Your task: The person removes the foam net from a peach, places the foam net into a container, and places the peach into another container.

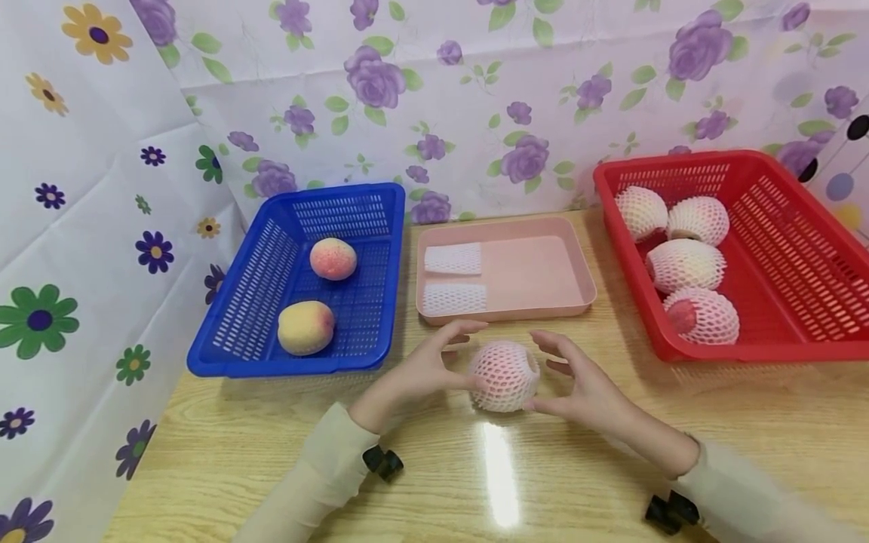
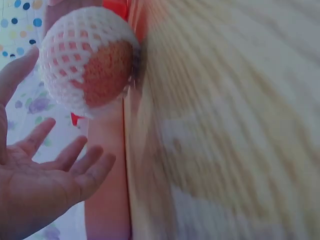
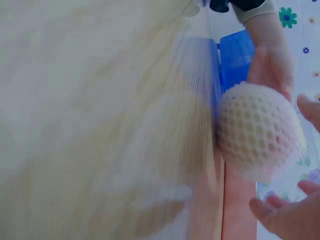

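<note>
A peach in a white foam net sleeve sits on the wooden table between both hands. In the left wrist view, bare fuzzy skin of the netted peach shows at the sleeve's opening. My left hand is at its left, fingers spread and thumb tip right at the net. On the other side, my right hand has its fingers apart, its thumb near the peach's lower right. The right wrist view shows the sleeved peach with the fingers of my right hand standing off from it.
Behind the peach lies a pink tray with two flat foam net sleeves at its left. A blue basket at left holds two bare peaches. At right, a red basket holds several netted peaches. Flowered cloth hangs behind.
</note>
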{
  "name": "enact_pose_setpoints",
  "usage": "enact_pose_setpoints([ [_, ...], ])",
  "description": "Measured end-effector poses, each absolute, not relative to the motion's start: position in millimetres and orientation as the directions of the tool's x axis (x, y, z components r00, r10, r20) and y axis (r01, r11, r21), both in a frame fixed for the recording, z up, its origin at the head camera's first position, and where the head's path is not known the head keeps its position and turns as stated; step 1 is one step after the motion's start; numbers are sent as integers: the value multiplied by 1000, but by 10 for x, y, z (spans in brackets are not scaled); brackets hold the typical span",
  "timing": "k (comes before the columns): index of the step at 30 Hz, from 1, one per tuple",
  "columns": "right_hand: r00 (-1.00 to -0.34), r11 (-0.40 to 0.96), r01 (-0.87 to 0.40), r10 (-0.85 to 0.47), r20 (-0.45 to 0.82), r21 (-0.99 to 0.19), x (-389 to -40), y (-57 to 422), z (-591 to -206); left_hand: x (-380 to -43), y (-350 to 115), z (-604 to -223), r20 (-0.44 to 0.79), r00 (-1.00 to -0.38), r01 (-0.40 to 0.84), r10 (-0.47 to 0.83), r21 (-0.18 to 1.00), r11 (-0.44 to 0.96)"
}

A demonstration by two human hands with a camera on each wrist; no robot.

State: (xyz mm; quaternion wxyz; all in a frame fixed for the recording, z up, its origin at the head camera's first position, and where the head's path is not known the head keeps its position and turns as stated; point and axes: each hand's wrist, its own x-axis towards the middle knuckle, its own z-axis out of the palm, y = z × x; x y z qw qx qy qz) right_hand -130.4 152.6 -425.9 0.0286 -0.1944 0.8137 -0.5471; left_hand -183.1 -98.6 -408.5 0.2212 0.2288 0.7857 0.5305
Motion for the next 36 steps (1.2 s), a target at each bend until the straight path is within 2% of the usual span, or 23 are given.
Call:
enact_pose_setpoints([
  [6, -967, 236, -142, -241, 84, -961, -1227, 1408, -4256, -1902, -1045, -4158, -118, -757, 62, 643, 966, 250],
  [9, -972, 206, -113, -225, 66, -972, -1206, 1358, -4259, -1910, -1058, -4178, -137, -734, 31, 665, 972, 234],
  [18, -974, 190, -52, -226, 8, -980, -1221, 1345, -4332, -1924, -1017, -4253, -122, -658, 70, 743, 972, 222],
  [27, -956, 139, -61, -293, 18, -988, -1241, 1365, -4358, -1929, -951, -4254, -127, -649, 34, 750, 980, 195],
  [36, -968, 248, -55, -249, -9, -967, -1269, 1380, -4347, -1911, -873, -4207, -167, -685, -2, 709, 974, 228],
])
